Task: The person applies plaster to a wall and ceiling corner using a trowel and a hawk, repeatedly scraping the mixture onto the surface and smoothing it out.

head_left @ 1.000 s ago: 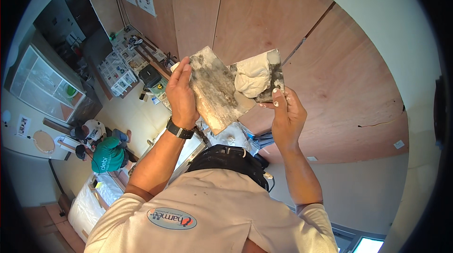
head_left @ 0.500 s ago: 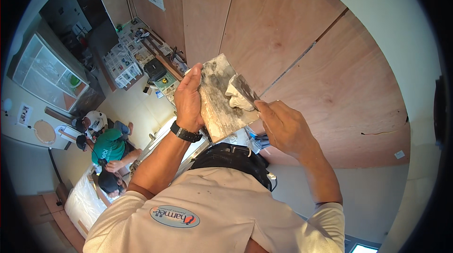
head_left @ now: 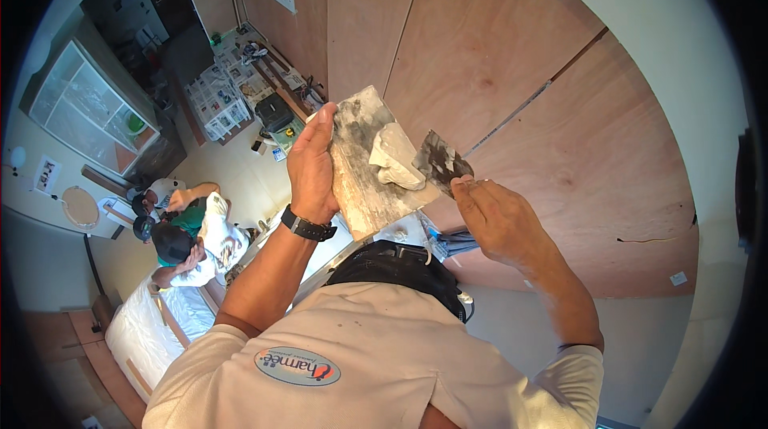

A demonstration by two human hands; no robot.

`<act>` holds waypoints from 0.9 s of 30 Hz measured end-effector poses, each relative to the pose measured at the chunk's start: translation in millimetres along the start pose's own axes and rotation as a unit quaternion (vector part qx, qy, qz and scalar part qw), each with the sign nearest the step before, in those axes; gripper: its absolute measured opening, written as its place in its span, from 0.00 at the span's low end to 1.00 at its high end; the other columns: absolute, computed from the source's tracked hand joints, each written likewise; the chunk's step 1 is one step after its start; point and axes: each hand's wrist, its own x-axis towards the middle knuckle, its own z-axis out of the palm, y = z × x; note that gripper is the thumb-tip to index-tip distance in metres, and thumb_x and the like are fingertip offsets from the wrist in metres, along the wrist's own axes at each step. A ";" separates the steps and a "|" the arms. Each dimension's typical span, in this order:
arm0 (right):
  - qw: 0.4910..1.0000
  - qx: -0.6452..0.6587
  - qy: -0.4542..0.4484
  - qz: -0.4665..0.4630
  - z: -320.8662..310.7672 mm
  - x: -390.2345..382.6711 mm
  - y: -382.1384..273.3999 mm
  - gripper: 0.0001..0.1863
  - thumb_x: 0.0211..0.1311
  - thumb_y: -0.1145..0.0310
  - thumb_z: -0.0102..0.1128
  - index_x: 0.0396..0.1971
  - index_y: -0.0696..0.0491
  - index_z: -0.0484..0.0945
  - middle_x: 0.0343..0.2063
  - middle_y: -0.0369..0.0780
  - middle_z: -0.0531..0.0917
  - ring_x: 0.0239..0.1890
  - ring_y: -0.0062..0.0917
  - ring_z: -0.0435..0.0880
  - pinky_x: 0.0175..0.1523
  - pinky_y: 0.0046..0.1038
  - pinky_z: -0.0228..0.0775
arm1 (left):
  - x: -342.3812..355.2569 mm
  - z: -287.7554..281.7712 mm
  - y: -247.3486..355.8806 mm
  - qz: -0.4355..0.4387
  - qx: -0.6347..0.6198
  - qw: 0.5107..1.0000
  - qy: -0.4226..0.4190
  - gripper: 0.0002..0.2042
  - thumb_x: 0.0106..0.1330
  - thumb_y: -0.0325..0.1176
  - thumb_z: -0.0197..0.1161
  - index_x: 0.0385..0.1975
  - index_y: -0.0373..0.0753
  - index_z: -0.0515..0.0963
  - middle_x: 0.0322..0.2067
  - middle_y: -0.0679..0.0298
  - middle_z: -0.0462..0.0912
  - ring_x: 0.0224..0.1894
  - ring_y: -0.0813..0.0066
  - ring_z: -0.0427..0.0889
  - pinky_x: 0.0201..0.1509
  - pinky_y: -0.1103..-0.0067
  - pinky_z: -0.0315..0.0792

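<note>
My left hand (head_left: 310,177), with a black watch at the wrist, grips the left edge of a worn, stained mixing board (head_left: 356,201) held up before my chest. A thick lump of off-white putty (head_left: 397,158) sits on the board's right half. My right hand (head_left: 498,219) is closed on a flat putty knife (head_left: 440,163), whose handle is mostly hidden by the fingers. Dark smears cover its blade, which is tilted at the board's right edge beside the lump. Whether the blade still touches the putty or board is hard to tell.
Plywood wall panels (head_left: 496,69) stand ahead and right, with a dark seam (head_left: 552,81) between them. Co-workers (head_left: 210,237) are at the lower left, by a plastic-covered piece (head_left: 148,325). Newspaper sheets (head_left: 218,105) and a black tool case (head_left: 274,112) lie further off.
The putty knife has drawn back to the right from the lump, showing more of its blade. My left hand still holds the board. A co-worker in white has moved into fuller view.
</note>
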 end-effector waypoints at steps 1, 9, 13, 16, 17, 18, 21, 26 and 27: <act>1.000 -0.007 0.000 0.000 1.7 -4.1 2.7 0.24 0.50 0.79 0.64 0.49 0.71 0.75 0.31 0.47 0.80 0.31 0.31 0.81 0.34 0.30 0.79 | -0.3 0.3 -0.3 0.005 0.000 1.000 0.002 0.17 0.74 0.40 0.61 0.53 0.32 0.78 0.46 0.61 0.84 0.44 0.75 0.85 0.49 0.76 0.82; 0.956 0.167 0.123 0.207 10.0 -22.6 20.0 0.13 0.60 0.83 0.61 0.45 0.66 0.80 0.26 0.42 0.82 0.24 0.26 0.79 0.29 0.25 0.73 | 2.3 -3.2 3.0 0.047 -0.011 0.999 -0.011 0.20 0.75 0.43 0.59 0.55 0.31 0.76 0.50 0.57 0.83 0.48 0.71 0.84 0.54 0.74 0.80; 0.851 0.295 0.287 0.327 9.1 -5.8 -5.5 0.09 0.68 0.79 0.57 0.44 0.66 0.81 0.27 0.41 0.84 0.23 0.19 0.78 0.28 0.22 0.69 | -0.5 0.4 2.0 0.069 0.003 0.998 0.013 0.20 0.75 0.43 0.59 0.55 0.31 0.76 0.49 0.59 0.83 0.47 0.73 0.84 0.53 0.76 0.79; 0.851 0.280 0.305 0.322 7.6 -1.1 -24.2 0.09 0.68 0.80 0.58 0.45 0.67 0.80 0.28 0.43 0.84 0.23 0.19 0.78 0.28 0.23 0.69 | -4.3 2.4 -0.6 0.075 0.019 0.997 0.003 0.22 0.75 0.44 0.59 0.56 0.31 0.76 0.50 0.60 0.81 0.50 0.74 0.82 0.56 0.76 0.77; 0.860 0.276 0.304 0.302 7.0 3.5 -28.0 0.09 0.67 0.80 0.58 0.44 0.67 0.80 0.28 0.44 0.84 0.23 0.20 0.78 0.28 0.23 0.70 | -5.9 2.9 -1.8 0.075 0.025 0.997 -0.006 0.22 0.75 0.45 0.59 0.57 0.31 0.75 0.51 0.60 0.81 0.52 0.74 0.81 0.58 0.75 0.76; 0.869 0.271 0.303 0.281 6.8 8.5 -31.9 0.09 0.67 0.81 0.58 0.44 0.67 0.81 0.28 0.45 0.84 0.23 0.21 0.79 0.28 0.23 0.70 | -6.2 4.2 -2.2 0.092 0.033 0.995 -0.022 0.22 0.75 0.45 0.59 0.57 0.31 0.75 0.51 0.61 0.81 0.51 0.75 0.81 0.57 0.76 0.77; 0.913 0.248 0.247 0.210 3.6 9.6 -34.2 0.13 0.59 0.84 0.61 0.45 0.67 0.79 0.28 0.48 0.81 0.23 0.30 0.80 0.28 0.28 0.72 | -15.4 11.2 0.1 0.099 0.047 0.994 -0.031 0.22 0.76 0.45 0.58 0.58 0.31 0.75 0.50 0.62 0.81 0.50 0.76 0.81 0.56 0.77 0.77; 0.967 0.188 0.126 0.120 20.8 -11.7 -17.7 0.16 0.54 0.84 0.63 0.45 0.66 0.78 0.26 0.48 0.78 0.26 0.38 0.80 0.28 0.32 0.73 | -22.9 11.9 7.2 0.070 0.042 0.996 -0.031 0.25 0.75 0.48 0.58 0.58 0.30 0.74 0.50 0.59 0.81 0.50 0.74 0.81 0.56 0.76 0.77; 0.971 0.149 0.126 0.136 26.6 -23.4 -7.5 0.14 0.57 0.82 0.61 0.45 0.64 0.78 0.26 0.47 0.78 0.27 0.36 0.80 0.30 0.32 0.74 | -22.8 11.4 5.7 0.068 0.042 0.996 -0.033 0.27 0.74 0.50 0.58 0.58 0.30 0.73 0.50 0.58 0.81 0.51 0.73 0.81 0.56 0.75 0.77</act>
